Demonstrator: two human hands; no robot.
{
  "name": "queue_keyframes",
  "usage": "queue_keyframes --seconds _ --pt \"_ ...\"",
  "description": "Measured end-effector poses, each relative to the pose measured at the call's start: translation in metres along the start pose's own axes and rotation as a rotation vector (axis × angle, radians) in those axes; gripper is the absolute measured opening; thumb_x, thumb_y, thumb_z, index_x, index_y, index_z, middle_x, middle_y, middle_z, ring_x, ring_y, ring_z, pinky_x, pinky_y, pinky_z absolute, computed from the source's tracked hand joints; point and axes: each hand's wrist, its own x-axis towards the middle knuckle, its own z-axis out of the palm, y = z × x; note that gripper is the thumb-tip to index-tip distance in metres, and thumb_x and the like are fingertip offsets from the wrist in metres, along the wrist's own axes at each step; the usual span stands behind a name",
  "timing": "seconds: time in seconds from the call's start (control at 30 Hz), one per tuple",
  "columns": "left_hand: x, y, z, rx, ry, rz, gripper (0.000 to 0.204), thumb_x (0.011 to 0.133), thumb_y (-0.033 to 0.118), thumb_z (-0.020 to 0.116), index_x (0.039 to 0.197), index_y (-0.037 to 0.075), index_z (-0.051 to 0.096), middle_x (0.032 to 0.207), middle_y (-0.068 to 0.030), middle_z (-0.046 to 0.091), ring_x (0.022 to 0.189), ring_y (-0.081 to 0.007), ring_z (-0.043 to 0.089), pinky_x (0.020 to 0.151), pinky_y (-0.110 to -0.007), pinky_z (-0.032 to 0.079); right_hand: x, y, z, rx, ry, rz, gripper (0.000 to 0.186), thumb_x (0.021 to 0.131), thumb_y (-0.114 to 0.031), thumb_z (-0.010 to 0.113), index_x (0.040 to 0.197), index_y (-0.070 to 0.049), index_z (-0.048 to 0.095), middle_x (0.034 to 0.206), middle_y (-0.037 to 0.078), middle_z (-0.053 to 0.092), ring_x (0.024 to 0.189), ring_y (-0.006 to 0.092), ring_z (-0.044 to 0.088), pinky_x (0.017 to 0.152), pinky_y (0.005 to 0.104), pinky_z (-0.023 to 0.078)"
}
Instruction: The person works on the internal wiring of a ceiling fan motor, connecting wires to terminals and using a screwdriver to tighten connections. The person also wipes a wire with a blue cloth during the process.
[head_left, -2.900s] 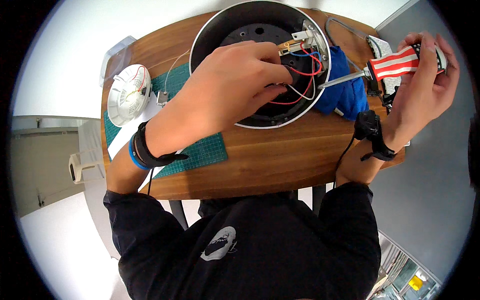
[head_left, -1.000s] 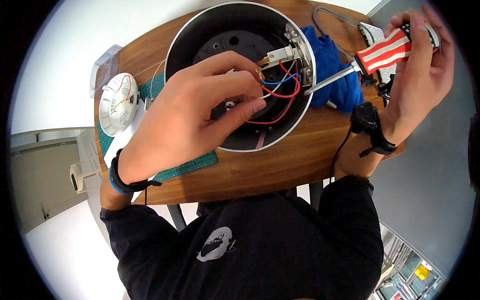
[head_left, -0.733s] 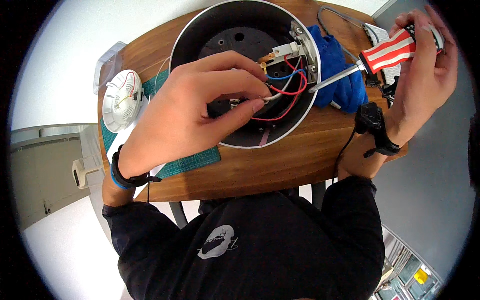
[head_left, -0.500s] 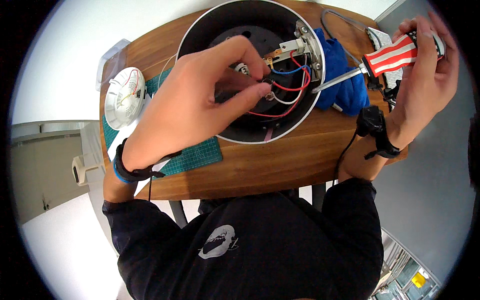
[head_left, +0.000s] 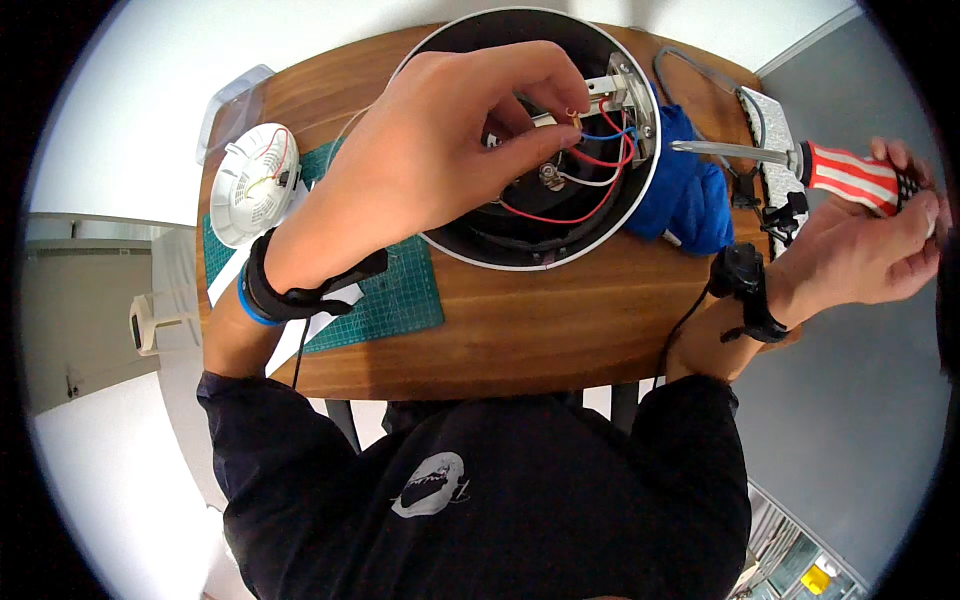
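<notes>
Over a round black metal housing [head_left: 545,258] with a white rim, my left hand [head_left: 455,130] pinches a small brass-coloured wire terminal [head_left: 574,118] between thumb and fingertips. Right beside those fingertips, red wires [head_left: 605,160], a blue wire [head_left: 604,137] and a white wire [head_left: 590,183] loop inside the housing. A screw terminal [head_left: 550,177] sits just below my thumb, with the white wire running to it. My right hand [head_left: 868,245] grips a screwdriver [head_left: 850,178] by its red-and-white striped handle. Its metal shaft lies nearly level, with the tip just outside the rim.
On the left a white vented plastic cover [head_left: 255,185] with thin wires rests by a green cutting mat [head_left: 400,300] and white paper. Behind it stands a clear plastic tray [head_left: 232,110]. Blue cloth [head_left: 695,195] touches the housing's right side, near a grey cable and a white foam block [head_left: 770,130].
My left hand has shifted right and up, from near the screw terminal to the brass-coloured terminal. My right hand has moved right and down, drawing the screwdriver away from the rim and levelling it.
</notes>
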Motion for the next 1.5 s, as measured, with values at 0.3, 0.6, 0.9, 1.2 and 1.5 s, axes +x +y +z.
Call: queue_keyframes --seconds 0.3,0.6,0.9,1.2,1.5 --pt "0.036 -0.014 -0.002 0.077 0.077 0.119 0.011 0.098 0.003 0.081 0.109 0.001 0.081 0.105 -0.0147 0.082 0.089 -0.0254 0.081 0.078 -0.036 0.065 0.0 0.005 -0.014 0.026 0.088 -0.112 0.017 0.105 0.006 0.061 0.121 0.003 0.055 0.102 0.028 0.073 0.082 0.0334 0.074 0.075 0.0505 0.071" --pt "0.029 -0.021 -0.002 0.059 0.031 0.146 0.012 0.098 0.007 0.083 0.109 0.002 0.079 0.098 -0.0129 0.083 0.089 -0.0258 0.082 0.081 -0.036 0.064 -0.003 0.01 -0.02 -0.005 -0.047 -0.064 0.019 0.105 0.006 0.064 0.122 0.002 0.055 0.104 0.027 0.073 0.08 0.0315 0.074 0.07 0.0491 0.071" --pt "0.035 -0.011 -0.012 -0.093 -0.057 0.035 0.012 0.097 0.007 0.084 0.107 0.0 0.081 0.096 -0.0137 0.083 0.084 -0.0241 0.081 0.076 -0.035 0.063 -0.011 -0.025 0.01 -0.39 -0.59 -0.539 0.019 0.094 0.005 0.082 0.112 0.002 0.076 0.105 0.017 0.075 0.082 0.0263 0.075 0.069 0.0373 0.063" --pt "0.029 -0.02 -0.006 -0.229 -0.092 -0.044 0.015 0.1 0.001 0.083 0.114 0.001 0.078 0.103 -0.0062 0.083 0.098 -0.0134 0.081 0.093 -0.029 0.064 -0.046 -0.01 0.037 -0.437 -0.985 -0.238 0.033 0.082 -0.017 0.093 0.113 -0.01 0.086 0.101 0.009 0.072 0.095 0.031 0.07 0.08 0.0419 0.056" --pt "0.022 -0.017 -0.005 -0.193 -0.11 -0.088 0.009 0.099 -0.001 0.081 0.107 0.001 0.078 0.102 -0.005 0.083 0.099 -0.0122 0.081 0.093 -0.029 0.064 -0.052 -0.008 0.046 -0.346 -1.07 -0.19 0.03 0.083 -0.017 0.095 0.111 -0.009 0.085 0.105 0.008 0.068 0.095 0.029 0.07 0.079 0.0411 0.057"
